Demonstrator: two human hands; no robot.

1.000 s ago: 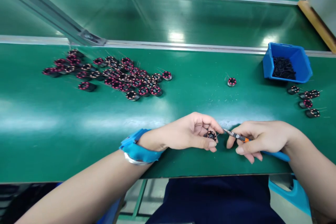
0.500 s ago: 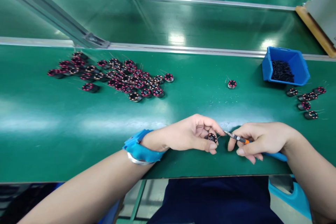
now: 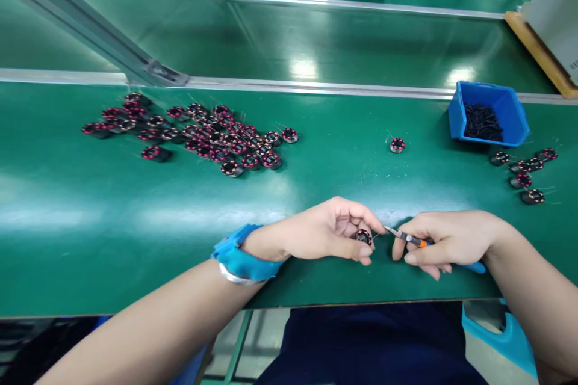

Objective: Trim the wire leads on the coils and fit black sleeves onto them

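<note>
At a bench, we hold a coil in our curled left hand and pliers in our half-closed right hand.

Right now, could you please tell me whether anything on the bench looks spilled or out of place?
Yes: tiny pale scraps lie scattered on the bench near the lone coil, looking like a small spill. That coil also sits apart from the left cluster and right group. I see no clear damage.
</note>
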